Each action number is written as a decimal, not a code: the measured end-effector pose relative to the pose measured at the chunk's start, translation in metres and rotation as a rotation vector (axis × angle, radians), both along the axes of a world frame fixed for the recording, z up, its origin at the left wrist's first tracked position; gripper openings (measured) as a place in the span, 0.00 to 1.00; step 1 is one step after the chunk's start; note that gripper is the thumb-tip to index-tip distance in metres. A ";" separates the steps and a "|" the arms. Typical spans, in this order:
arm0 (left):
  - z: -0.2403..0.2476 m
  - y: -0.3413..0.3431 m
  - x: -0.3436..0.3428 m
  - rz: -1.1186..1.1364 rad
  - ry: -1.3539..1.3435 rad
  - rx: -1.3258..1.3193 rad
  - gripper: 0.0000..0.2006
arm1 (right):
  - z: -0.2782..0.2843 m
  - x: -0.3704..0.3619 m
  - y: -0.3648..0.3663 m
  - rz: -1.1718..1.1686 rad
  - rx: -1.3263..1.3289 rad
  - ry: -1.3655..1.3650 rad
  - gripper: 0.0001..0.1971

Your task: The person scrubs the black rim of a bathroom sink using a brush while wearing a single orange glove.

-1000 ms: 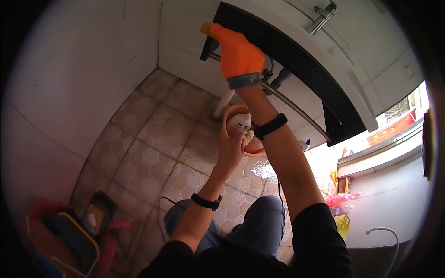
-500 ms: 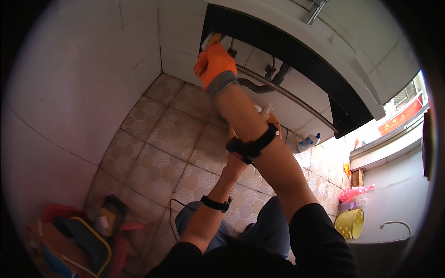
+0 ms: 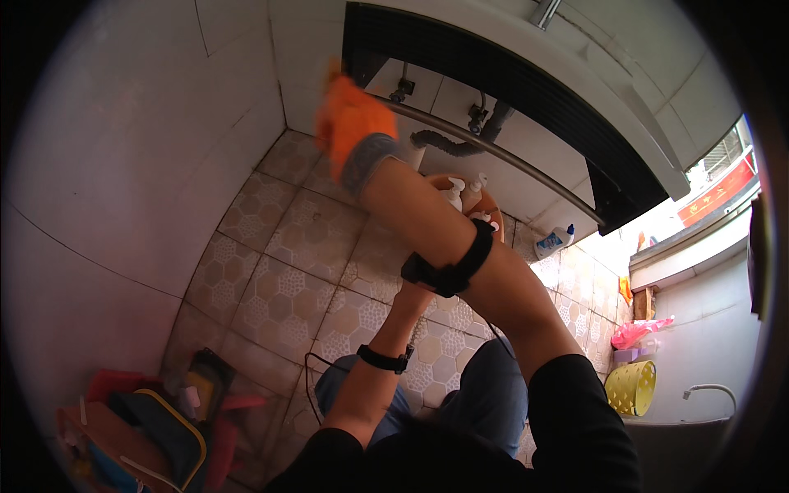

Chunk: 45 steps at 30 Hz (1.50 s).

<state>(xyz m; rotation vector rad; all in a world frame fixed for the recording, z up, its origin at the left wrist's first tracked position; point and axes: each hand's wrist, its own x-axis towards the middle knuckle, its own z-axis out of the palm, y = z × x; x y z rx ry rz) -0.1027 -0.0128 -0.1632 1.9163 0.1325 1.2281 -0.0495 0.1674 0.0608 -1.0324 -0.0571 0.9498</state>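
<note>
My right hand (image 3: 353, 119) wears an orange rubber glove with a grey cuff and reaches up to the left end of the black-framed washbasin stand (image 3: 468, 70). Motion blurs its fingers, which look curled around a small orange-brown thing (image 3: 334, 67) too smeared to name. A black strap circles my right forearm, which crosses over my left. My left forearm (image 3: 374, 390), with a black wristband, reaches forward under it. The left hand itself is hidden behind the right forearm. Close by stands an orange tub (image 3: 496, 207) with white pump bottles (image 3: 474, 191) in it.
A metal bar (image 3: 501, 154) spans the stand, with a grey drain hose (image 3: 448, 145) behind it. On the tiled floor (image 3: 283, 275) stands a white-and-blue bottle (image 3: 553, 241). Several bags and cleaning tools (image 3: 156, 419) lie at lower left; a yellow basket (image 3: 631, 388) is at right.
My right gloved hand has moved left and slightly down, away from the stand's inner corner towards the wall. The tub and bottles now show more beside my right forearm. The view has shifted slightly.
</note>
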 end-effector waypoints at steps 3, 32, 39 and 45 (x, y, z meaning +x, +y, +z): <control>0.002 0.002 0.004 -0.015 -0.004 0.021 0.23 | 0.007 -0.024 0.014 -0.041 0.020 -0.041 0.18; 0.007 -0.019 0.016 -0.145 0.433 -0.042 0.04 | 0.060 0.043 -0.194 -0.298 -0.205 -2.193 0.28; -0.011 -0.011 0.019 -0.153 0.587 -0.009 0.07 | 0.078 0.087 -0.228 -0.295 -0.244 -2.472 0.29; -0.006 -0.002 0.013 -0.158 0.498 -0.060 0.07 | 0.054 0.139 -0.414 -0.618 -0.554 -2.512 0.23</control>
